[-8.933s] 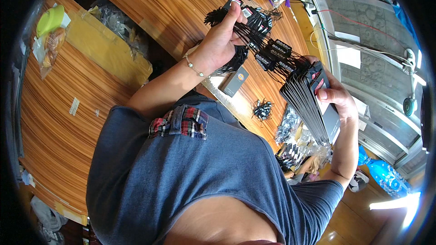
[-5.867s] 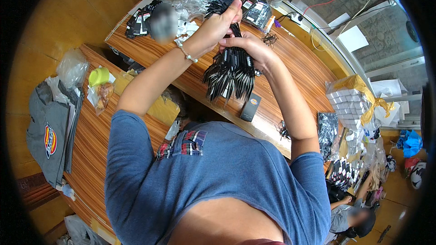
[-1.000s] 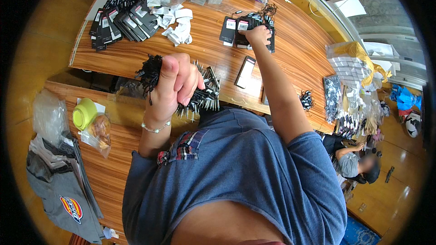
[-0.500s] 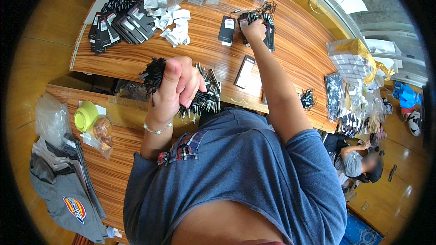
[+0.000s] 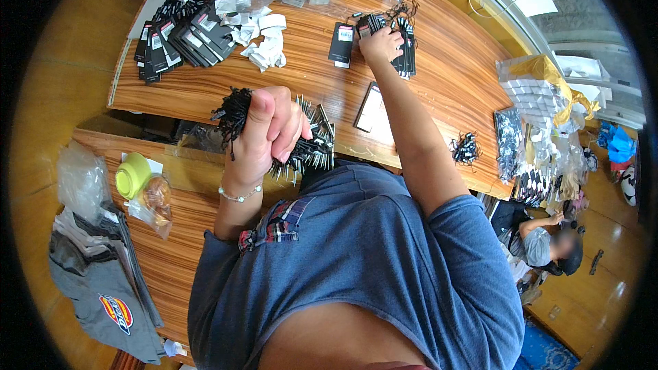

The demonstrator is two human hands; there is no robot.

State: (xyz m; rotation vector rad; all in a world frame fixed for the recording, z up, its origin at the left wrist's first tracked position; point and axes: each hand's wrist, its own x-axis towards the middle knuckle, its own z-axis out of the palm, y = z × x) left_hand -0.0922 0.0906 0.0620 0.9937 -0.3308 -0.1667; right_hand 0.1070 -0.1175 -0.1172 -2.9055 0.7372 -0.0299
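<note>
One black hang tag (image 5: 342, 41): beside our tag stack (image 5: 407, 56).
Left hand (image 5: 266, 127): raised, clenched round black cords (image 5: 234, 111).
Right hand (image 5: 382, 46): outstretched, hiding part of the stack; we can't tell its grip.

Daylight falls in from the window (image 5: 586, 34) at upper right; I see white glare on the table (image 5: 386, 140) near centre. The floor (image 5: 608, 290) glints at lower right, a co-worker's head (image 5: 567, 242) is blurred, and edges bow toward the black rim.
</note>
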